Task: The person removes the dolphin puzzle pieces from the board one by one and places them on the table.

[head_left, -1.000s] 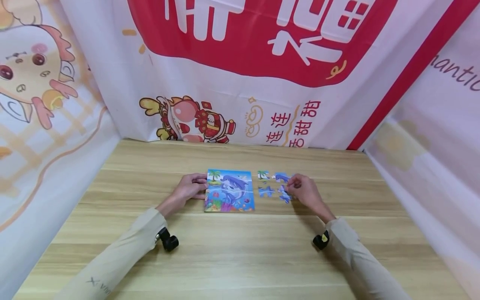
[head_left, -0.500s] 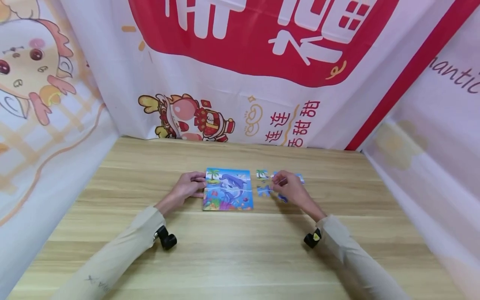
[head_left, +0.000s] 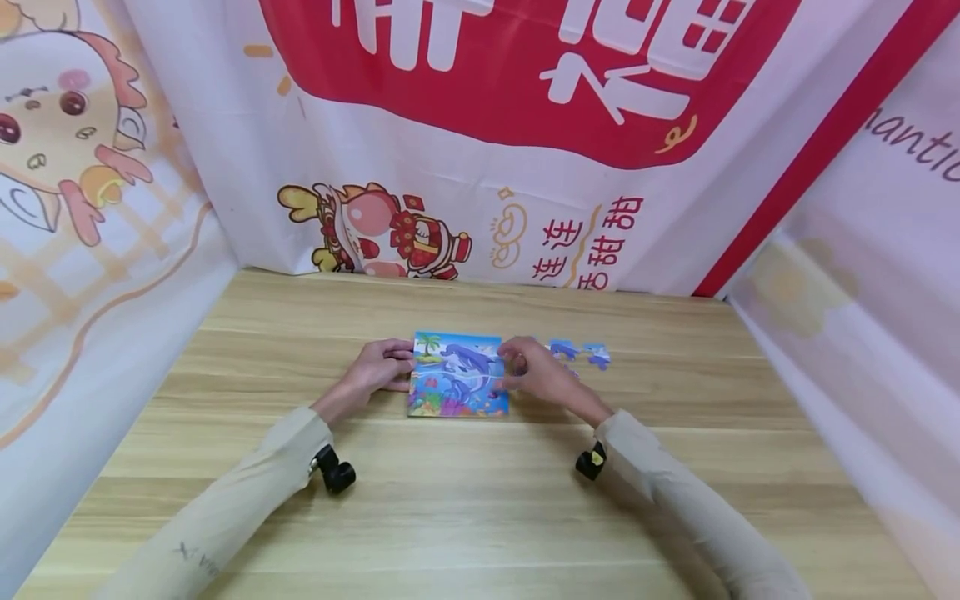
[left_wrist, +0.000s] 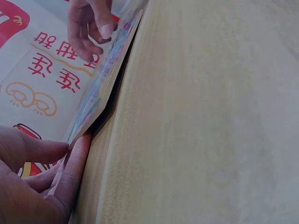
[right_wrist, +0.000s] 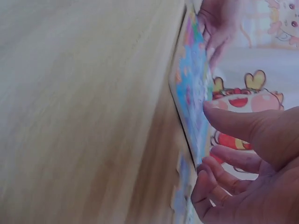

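A dolphin puzzle sits between two hands on the wood-grain table.
Flat, thin, nearly square and slightly glossy, it is pinched at its left edge by the left hand, thumb above and a finger beneath, that edge just off the wood; the right hand is at its right edge, thumb and fingers apart, though whether they touch it I cannot tell. Knobbed loose pieces lie beyond the right hand, which partly covers others; the right wrist view blurs them. Creased printed cloth hangs behind, its large lettering cut off at the top.
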`<action>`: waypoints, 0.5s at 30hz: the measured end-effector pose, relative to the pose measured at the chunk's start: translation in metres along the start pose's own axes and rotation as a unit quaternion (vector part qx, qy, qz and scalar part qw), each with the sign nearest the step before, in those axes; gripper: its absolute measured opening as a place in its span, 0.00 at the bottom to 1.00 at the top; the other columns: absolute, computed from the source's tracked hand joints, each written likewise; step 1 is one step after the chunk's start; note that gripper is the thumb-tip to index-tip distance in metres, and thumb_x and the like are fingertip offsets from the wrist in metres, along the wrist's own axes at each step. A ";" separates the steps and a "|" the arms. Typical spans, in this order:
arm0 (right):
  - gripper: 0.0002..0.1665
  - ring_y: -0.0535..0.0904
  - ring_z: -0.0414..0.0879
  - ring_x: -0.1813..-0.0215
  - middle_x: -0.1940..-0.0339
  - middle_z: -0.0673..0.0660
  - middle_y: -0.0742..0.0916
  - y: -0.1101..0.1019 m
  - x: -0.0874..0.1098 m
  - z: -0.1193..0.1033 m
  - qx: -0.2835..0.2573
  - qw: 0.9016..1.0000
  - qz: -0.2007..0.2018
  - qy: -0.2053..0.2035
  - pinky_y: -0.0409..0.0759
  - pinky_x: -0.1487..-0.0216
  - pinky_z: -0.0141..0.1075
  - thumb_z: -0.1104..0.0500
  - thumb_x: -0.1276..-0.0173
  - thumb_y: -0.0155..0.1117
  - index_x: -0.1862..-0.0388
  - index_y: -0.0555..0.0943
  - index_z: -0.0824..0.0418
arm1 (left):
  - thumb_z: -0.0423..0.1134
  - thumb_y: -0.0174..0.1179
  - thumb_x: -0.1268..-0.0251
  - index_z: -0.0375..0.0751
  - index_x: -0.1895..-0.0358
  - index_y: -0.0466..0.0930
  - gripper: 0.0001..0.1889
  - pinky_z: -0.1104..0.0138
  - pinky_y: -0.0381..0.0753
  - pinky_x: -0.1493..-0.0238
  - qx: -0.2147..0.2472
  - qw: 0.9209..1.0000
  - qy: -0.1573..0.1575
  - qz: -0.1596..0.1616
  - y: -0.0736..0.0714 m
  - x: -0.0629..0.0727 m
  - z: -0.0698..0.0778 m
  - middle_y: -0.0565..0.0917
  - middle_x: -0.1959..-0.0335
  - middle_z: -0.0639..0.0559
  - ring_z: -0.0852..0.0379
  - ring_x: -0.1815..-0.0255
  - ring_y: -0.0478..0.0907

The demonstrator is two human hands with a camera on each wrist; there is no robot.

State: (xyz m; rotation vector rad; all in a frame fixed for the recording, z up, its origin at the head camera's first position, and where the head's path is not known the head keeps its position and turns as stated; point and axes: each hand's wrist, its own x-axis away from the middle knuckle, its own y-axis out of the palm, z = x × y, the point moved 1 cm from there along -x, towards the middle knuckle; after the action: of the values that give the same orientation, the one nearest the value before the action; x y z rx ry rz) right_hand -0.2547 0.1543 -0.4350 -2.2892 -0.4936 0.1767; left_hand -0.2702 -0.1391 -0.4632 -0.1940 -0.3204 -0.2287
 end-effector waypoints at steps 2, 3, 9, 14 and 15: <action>0.33 0.75 0.53 0.51 0.47 0.64 0.80 0.005 -0.003 -0.001 0.025 1.000 -0.014 0.003 0.82 0.49 0.44 0.58 0.35 0.79 0.35 0.78 0.68 | 0.30 0.56 0.21 0.31 0.24 0.67 0.26 0.67 0.93 0.56 0.000 1.000 0.000 -0.001 -0.001 0.000 0.000 0.75 0.35 0.34 0.49 0.46 0.82; 0.34 0.74 0.53 0.51 0.46 0.64 0.79 0.007 -0.005 -0.002 0.035 0.999 -0.019 0.005 0.81 0.49 0.44 0.57 0.35 0.80 0.34 0.78 0.67 | 0.30 0.56 0.21 0.31 0.24 0.67 0.26 0.67 0.93 0.56 0.000 1.000 -0.001 -0.002 -0.002 0.000 0.000 0.75 0.35 0.34 0.49 0.46 0.82; 0.29 0.74 0.54 0.48 0.46 0.62 0.79 0.012 -0.013 -0.003 0.062 0.998 -0.027 0.008 0.81 0.45 0.46 0.54 0.38 0.82 0.42 0.81 0.63 | 0.29 0.56 0.22 0.30 0.24 0.67 0.26 0.66 0.93 0.56 0.001 1.000 0.001 0.000 -0.005 0.000 -0.002 0.76 0.35 0.34 0.49 0.46 0.83; 0.27 0.75 0.55 0.47 0.48 0.60 0.80 0.010 -0.017 -0.003 0.075 0.997 -0.031 0.018 0.82 0.43 0.48 0.54 0.39 0.83 0.47 0.81 0.61 | 0.29 0.57 0.22 0.31 0.24 0.68 0.26 0.66 0.93 0.55 0.013 1.000 0.002 -0.002 -0.002 0.000 -0.001 0.76 0.35 0.35 0.49 0.46 0.83; 0.27 0.75 0.55 0.46 0.48 0.60 0.80 0.010 -0.017 -0.003 0.075 0.997 -0.030 0.021 0.82 0.43 0.48 0.54 0.40 0.83 0.47 0.81 0.61 | 0.29 0.57 0.23 0.31 0.24 0.68 0.26 0.66 0.93 0.55 0.015 1.000 0.003 -0.003 -0.002 0.000 -0.001 0.76 0.36 0.35 0.49 0.46 0.83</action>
State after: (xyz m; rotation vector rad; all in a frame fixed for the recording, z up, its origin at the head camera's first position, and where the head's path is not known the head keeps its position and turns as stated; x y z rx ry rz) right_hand -0.2662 0.1389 -0.4403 -2.1258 -0.5089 0.1299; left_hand -0.2706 -0.1410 -0.4639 -0.1628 -0.3193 -0.2296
